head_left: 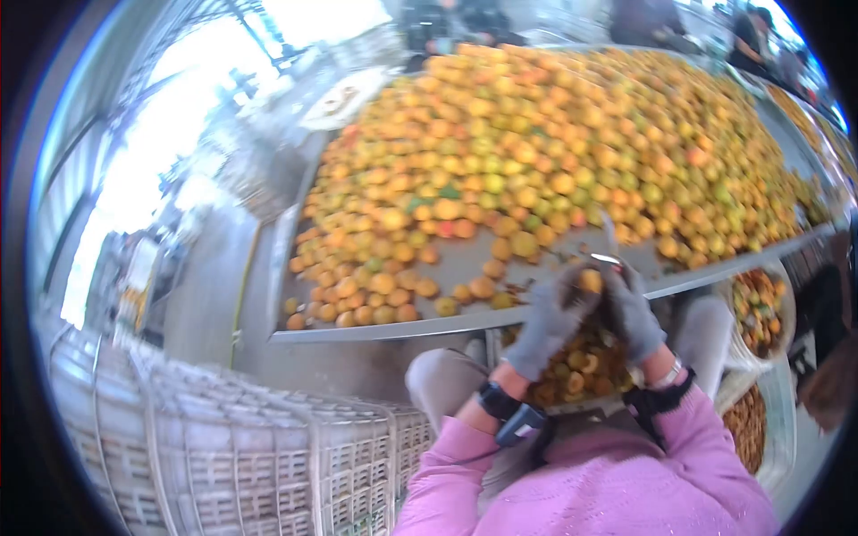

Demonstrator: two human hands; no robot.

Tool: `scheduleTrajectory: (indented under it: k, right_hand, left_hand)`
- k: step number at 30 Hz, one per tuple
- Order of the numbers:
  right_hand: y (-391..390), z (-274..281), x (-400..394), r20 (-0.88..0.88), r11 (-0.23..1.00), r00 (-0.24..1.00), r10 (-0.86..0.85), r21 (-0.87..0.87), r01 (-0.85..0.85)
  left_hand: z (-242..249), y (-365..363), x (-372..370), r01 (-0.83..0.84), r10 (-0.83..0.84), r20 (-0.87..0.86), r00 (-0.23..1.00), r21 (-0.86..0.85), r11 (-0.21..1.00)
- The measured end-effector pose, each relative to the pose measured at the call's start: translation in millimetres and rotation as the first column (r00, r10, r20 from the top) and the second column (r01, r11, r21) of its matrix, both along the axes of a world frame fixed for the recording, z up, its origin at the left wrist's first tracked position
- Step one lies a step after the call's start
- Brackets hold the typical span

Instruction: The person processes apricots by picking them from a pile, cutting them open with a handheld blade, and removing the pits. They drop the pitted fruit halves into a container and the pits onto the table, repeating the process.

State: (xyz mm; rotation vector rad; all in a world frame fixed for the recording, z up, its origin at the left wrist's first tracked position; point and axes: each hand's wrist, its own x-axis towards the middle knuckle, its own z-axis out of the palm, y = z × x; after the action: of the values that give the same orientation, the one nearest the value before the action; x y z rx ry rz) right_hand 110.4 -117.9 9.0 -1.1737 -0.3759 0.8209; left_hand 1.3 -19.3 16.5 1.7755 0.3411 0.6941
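My left hand (552, 314), in a grey glove, is closed around an apricot (591, 280) just over the near edge of the metal table. Close beside it, my right hand (635, 313), also gloved, grips a small knife (607, 259) whose shiny blade lies against the top of the fruit; motion blur hides its exact outline. Below both hands, between my knees, a container holds cut apricot pieces (576, 368). Beyond the hands a large heap of whole apricots (536, 152) covers most of the table.
The metal table's raised rim (393, 332) runs across in front of me. White plastic crates (268, 456) stand at lower left. To my right are a basket of cut fruit (760, 313) and a tub with brown pits or pieces (746, 429). Other people (751, 40) sit beyond the table.
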Motion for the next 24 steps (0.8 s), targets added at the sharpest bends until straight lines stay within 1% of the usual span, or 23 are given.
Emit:
scheduleTrajectory:
  k: [1, 2, 3, 4, 6, 7, 8, 9, 10, 11, 12, 13, 14, 15, 16, 17, 18, 19, 20, 21, 22, 23, 24]
  right_hand:
    - [-3, -19, 9, 0.139, 0.999, 0.990, -0.035, 0.000, 0.035]
    - [0, -36, 16, 0.272, 0.997, 0.959, -0.075, 0.010, 0.076]
    - [5, -32, 17, 0.210, 0.999, 0.978, -0.011, 0.036, 0.004]
    - [2, -21, 13, 0.142, 0.997, 0.988, 0.052, 0.053, -0.060]
    - [-2, -7, 8, 0.198, 0.997, 0.978, 0.061, -0.056, -0.051]
    - [3, -7, 3, 0.132, 0.999, 0.991, 0.026, 0.035, -0.031]
    - [2, -3, 1, 0.124, 0.998, 0.991, 0.045, 0.046, -0.051]
    - [0, 4, 2, 0.132, 0.989, 0.982, 0.138, 0.032, -0.144]
    - [-1, 6, 3, 0.142, 0.972, 0.963, 0.229, 0.017, -0.234]
    - [1, -8, 8, 0.222, 0.985, 0.960, 0.171, -0.041, -0.166]
    - [1, -16, 10, 0.224, 0.983, 0.957, 0.183, -0.027, -0.181]
    - [1, -23, 9, 0.247, 0.992, 0.961, 0.123, 0.003, -0.128]
    - [1, -29, 7, 0.265, 0.997, 0.962, 0.062, 0.033, -0.074]
    - [1, -33, 3, 0.263, 0.995, 0.962, 0.073, 0.043, -0.087]
    - [0, -35, 0, 0.355, 0.998, 0.934, 0.047, 0.010, -0.054]
    - [0, -34, -2, 0.446, 1.000, 0.895, 0.020, -0.015, -0.015]
    - [3, -30, -2, 0.534, 0.999, 0.846, -0.008, -0.032, 0.029]
    - [7, 2, -11, 0.272, 0.998, 0.961, 0.053, -0.030, -0.047]
    - [13, 2, -12, 0.277, 0.999, 0.959, 0.053, -0.005, -0.054]
    - [15, -1, -14, 0.282, 0.999, 0.959, 0.017, 0.039, -0.029]
    - [16, -6, -15, 0.286, 0.997, 0.958, -0.020, 0.077, -0.002]
    - [19, -8, -16, 0.316, 0.996, 0.946, -0.073, 0.075, 0.051]
    - [18, -5, -15, 0.320, 0.995, 0.945, -0.075, 0.081, 0.051]
  left_hand:
    - [-13, 4, 3, 0.013, -0.013, -0.011, 1.000, 0.001, 1.000]
    - [-9, 5, 1, -0.006, 0.003, 0.040, 0.999, 0.081, 0.997]
    - [-14, 5, 3, -0.035, 0.021, 0.144, 0.989, 0.092, 0.995]
    - [-14, 7, 1, -0.081, 0.067, 0.133, 0.989, 0.102, 0.991]
    - [-6, 7, -4, -0.020, 0.012, 0.115, 0.993, 0.067, 0.998]
    - [-5, 6, -6, -0.044, 0.036, 0.105, 0.994, 0.078, 0.996]
    - [-4, 4, -9, -0.098, 0.082, 0.080, 0.993, 0.234, 0.967]
    - [-2, 3, -10, -0.141, 0.127, 0.063, 0.990, 0.388, 0.911]
    - [2, 2, -11, -0.155, 0.142, 0.063, 0.988, 0.401, 0.903]
    - [5, 0, -13, -0.095, 0.092, 0.027, 0.995, 0.372, 0.923]
    - [7, 0, -14, -0.037, 0.042, -0.007, 0.999, 0.339, 0.940]
    - [6, 0, -13, -0.042, 0.032, 0.035, 0.999, 0.332, 0.942]
    - [5, 1, -12, -0.055, 0.046, 0.034, 0.998, 0.345, 0.937]
    - [5, 0, -11, -0.092, 0.062, 0.099, 0.993, 0.336, 0.937]
    - [4, 0, -10, -0.126, 0.075, 0.164, 0.984, 0.326, 0.937]
    - [4, -2, -10, -0.099, 0.057, 0.162, 0.985, 0.267, 0.959]
    - [0, -5, -8, -0.107, 0.062, 0.162, 0.985, 0.283, 0.953]
    - [-3, -7, -6, -0.112, 0.080, 0.165, 0.983, 0.195, 0.974]
    - [-6, -6, -4, -0.115, 0.096, 0.170, 0.981, 0.107, 0.988]
    - [-4, -5, -4, -0.091, 0.081, 0.147, 0.986, 0.064, 0.994]
    - [-8, -4, -2, -0.094, 0.081, 0.153, 0.985, 0.080, 0.992]
    - [-13, -3, 1, -0.119, 0.114, 0.133, 0.985, 0.032, 0.992]
    - [-22, -4, 5, -0.143, 0.144, 0.111, 0.983, -0.020, 0.990]
